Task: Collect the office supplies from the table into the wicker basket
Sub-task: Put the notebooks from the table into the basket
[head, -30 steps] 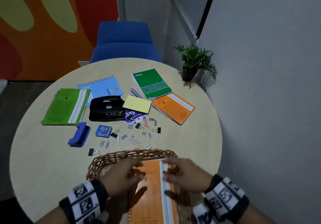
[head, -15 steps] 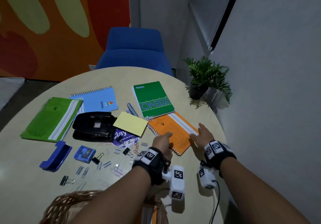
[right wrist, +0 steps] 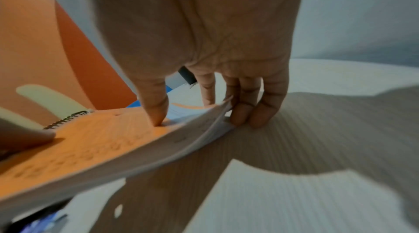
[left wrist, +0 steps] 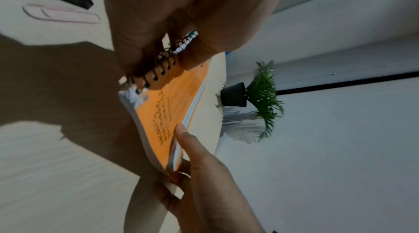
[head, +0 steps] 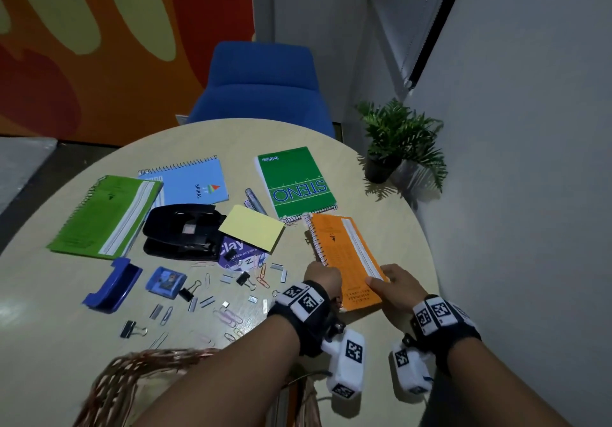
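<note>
An orange spiral notebook [head: 344, 261] is at the table's right side, its near end raised off the tabletop [right wrist: 317, 192]. My left hand [head: 326, 271] pinches its spiral-bound edge [left wrist: 163, 68]. My right hand [head: 381, 282] grips the opposite long edge, thumb [right wrist: 156, 111] on the cover and fingers [right wrist: 256, 111] under the pages. The wicker basket [head: 132, 373] shows at the bottom edge, partly hidden behind my left forearm, with an orange strip inside it.
On the table lie a green steno pad [head: 294, 181], a blue spiral pad [head: 192, 181], a green notebook [head: 106, 218], a black hole punch [head: 185, 231], a yellow pad [head: 251, 228], a blue stapler [head: 112, 286], and scattered clips and staples [head: 228, 294]. A potted plant [head: 394, 142] and the wall stand close on the right.
Both hands left the notebook laid in the basket and reached forward to the second orange notebook. They now grip its two long edges, and it has turned and lifted at its near end.
</note>
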Action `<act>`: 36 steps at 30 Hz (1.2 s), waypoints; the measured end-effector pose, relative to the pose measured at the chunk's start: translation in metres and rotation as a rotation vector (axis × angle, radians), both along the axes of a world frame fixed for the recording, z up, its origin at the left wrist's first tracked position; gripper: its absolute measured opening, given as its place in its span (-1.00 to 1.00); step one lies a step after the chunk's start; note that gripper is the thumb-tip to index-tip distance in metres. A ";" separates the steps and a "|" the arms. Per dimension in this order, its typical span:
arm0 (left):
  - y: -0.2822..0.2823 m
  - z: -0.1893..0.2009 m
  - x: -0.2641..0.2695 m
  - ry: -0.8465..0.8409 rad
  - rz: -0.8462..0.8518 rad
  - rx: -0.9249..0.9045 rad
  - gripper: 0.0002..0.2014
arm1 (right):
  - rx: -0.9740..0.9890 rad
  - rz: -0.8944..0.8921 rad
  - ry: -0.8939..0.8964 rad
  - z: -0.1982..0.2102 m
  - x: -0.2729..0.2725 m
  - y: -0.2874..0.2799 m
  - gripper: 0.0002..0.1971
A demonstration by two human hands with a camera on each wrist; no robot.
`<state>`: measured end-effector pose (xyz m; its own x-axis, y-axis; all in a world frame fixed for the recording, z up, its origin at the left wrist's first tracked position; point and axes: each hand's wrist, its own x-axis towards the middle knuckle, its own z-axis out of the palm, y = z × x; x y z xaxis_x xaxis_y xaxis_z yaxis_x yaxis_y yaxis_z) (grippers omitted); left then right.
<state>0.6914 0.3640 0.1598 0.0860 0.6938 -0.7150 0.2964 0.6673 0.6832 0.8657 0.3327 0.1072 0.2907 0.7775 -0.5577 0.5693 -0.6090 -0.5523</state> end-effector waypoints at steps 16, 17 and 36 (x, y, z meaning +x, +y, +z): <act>-0.091 0.099 -0.207 -0.270 -0.369 0.244 -0.68 | 0.100 -0.063 0.649 0.120 -0.119 -0.084 -0.70; -0.097 0.099 -0.230 -0.267 -0.358 0.255 -0.71 | 0.112 -0.030 0.616 0.125 -0.139 -0.093 -0.75; -0.215 0.008 -0.344 0.287 -0.875 0.321 -0.06 | -0.026 0.288 -0.047 0.036 -0.293 -0.177 -0.78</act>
<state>0.3476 0.1490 0.1681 0.5158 0.6328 -0.5776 0.7822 -0.0729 0.6187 0.5727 0.1561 0.1431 0.0862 0.8173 -0.5697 0.7455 -0.4323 -0.5073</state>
